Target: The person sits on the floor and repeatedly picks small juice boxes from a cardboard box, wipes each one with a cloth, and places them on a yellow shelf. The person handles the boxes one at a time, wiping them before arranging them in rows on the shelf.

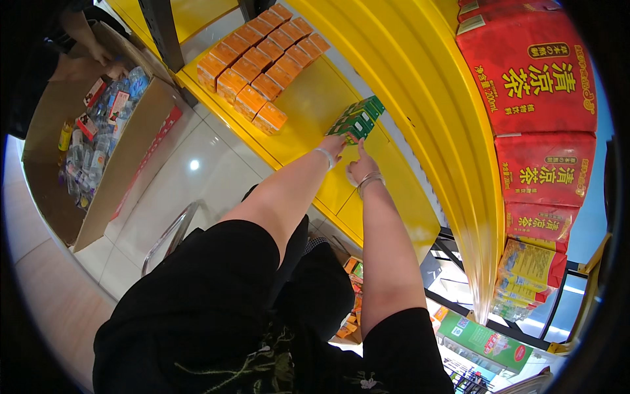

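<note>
A block of small green drink cartons point(362, 119) rests on the yellow metal shelf point(307, 135) in front of me. My left hand point(333, 146) is against the near left end of the block; its fingertips are partly hidden. Close beside it, my right hand point(363, 168) stretches a finger up to the near edge of the green cartons, its other fingers curled with nothing visible in them. Bracelets ring both wrists. Rows of orange cartons point(266, 64) stand farther left on the same shelf, apart from the green ones.
At left, a large cardboard box point(125, 162) holds plastic bottles point(96, 143); another person's hand point(101, 54) reaches towards it. A higher yellow shelf point(393, 64) bears red drink packs point(541, 93). A dark upright post point(162, 34) and a chrome tube frame point(170, 236) stand nearby.
</note>
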`<state>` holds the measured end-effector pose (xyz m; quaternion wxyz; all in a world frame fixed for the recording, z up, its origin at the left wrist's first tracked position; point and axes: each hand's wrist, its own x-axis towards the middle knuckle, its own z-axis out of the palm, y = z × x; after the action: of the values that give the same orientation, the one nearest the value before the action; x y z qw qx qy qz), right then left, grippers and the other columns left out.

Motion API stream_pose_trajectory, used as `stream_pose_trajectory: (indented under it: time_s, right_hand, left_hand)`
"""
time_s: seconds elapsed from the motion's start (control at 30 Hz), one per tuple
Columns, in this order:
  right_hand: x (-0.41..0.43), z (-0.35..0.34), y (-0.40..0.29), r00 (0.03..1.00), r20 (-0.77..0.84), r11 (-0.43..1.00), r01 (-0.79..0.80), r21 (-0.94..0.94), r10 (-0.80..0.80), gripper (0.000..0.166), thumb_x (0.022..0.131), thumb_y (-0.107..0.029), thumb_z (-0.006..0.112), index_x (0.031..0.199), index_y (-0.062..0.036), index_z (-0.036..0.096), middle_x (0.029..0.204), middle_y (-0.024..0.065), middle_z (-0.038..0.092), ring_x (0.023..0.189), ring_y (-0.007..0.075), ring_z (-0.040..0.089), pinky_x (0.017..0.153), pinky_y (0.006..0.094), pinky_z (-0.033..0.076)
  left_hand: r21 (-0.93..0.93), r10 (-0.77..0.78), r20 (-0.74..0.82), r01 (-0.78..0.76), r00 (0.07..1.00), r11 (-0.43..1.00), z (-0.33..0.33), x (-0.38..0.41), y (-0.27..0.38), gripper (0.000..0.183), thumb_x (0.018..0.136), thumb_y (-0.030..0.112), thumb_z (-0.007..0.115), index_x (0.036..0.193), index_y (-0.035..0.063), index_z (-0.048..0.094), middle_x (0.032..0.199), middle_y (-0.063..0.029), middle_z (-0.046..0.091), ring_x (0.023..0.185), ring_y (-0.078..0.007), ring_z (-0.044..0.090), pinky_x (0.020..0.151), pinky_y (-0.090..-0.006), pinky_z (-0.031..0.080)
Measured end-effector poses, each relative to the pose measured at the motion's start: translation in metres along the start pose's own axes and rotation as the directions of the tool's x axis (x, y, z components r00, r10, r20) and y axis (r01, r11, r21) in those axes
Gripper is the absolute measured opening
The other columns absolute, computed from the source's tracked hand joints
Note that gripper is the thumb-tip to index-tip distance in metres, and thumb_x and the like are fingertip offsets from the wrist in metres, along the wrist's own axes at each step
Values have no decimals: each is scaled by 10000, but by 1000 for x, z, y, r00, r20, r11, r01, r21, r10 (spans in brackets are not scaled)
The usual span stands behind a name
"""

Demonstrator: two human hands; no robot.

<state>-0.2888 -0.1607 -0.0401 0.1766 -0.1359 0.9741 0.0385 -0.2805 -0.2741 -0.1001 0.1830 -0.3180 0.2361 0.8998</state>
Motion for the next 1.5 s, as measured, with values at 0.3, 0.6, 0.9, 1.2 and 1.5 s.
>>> stream_pose_trajectory:
  time_s: [0.3, 0.6, 0.9, 1.2, 1.5]
  right_hand:
    - [12, 6, 13, 1000, -23, 1000, 0, 3, 0, 806, 752, -115, 557, 1407, -207, 96, 888, 177, 602, 823, 323, 576, 782, 342, 446]
    - [34, -6, 28, 996, 66, 986, 73, -150, -64, 860, 762, -135, 563, 1405, -217, -3, 812, 206, 592, 777, 328, 581, 741, 367, 453]
    - [37, -21, 34, 972, 226, 995, 80, -63, -64, 892, 787, -146, 562, 1393, -255, -83, 795, 192, 599, 768, 305, 589, 749, 348, 457]
    - [39, -20, 37, 961, 267, 997, 77, -20, -69, 885, 784, -101, 544, 1394, -274, -74, 993, 194, 588, 842, 293, 594, 790, 342, 451]
    - [26, -27, 22, 976, 218, 996, -36, 76, 19, 913, 770, -83, 548, 1390, -279, -92, 1064, 224, 560, 865, 347, 584, 756, 400, 452]
  left_hand:
    - [51, 18, -27, -16, 999, 999, 11, 2, 5, 225, 882, 267, 437, 1051, 130, 496, 1046, -20, 541, 1023, -172, 469, 884, -473, 318]
    - [64, 73, 67, -77, 995, 995, 7, 38, -1, 198, 849, 263, 471, 990, 128, 500, 934, -20, 529, 923, -181, 469, 814, -453, 352]
    - [-56, 126, 132, -119, 983, 991, 7, 55, -9, 203, 827, 256, 487, 989, 136, 514, 977, -6, 547, 952, -177, 477, 790, -451, 354]
    - [80, 108, 32, -110, 994, 991, 14, 47, -2, 197, 812, 241, 497, 979, 139, 521, 964, -15, 541, 921, -189, 479, 773, -443, 362]
    - [156, 150, 48, -155, 988, 975, 14, 45, -6, 302, 731, 270, 577, 974, 94, 544, 968, -67, 525, 938, -233, 485, 794, -380, 414]
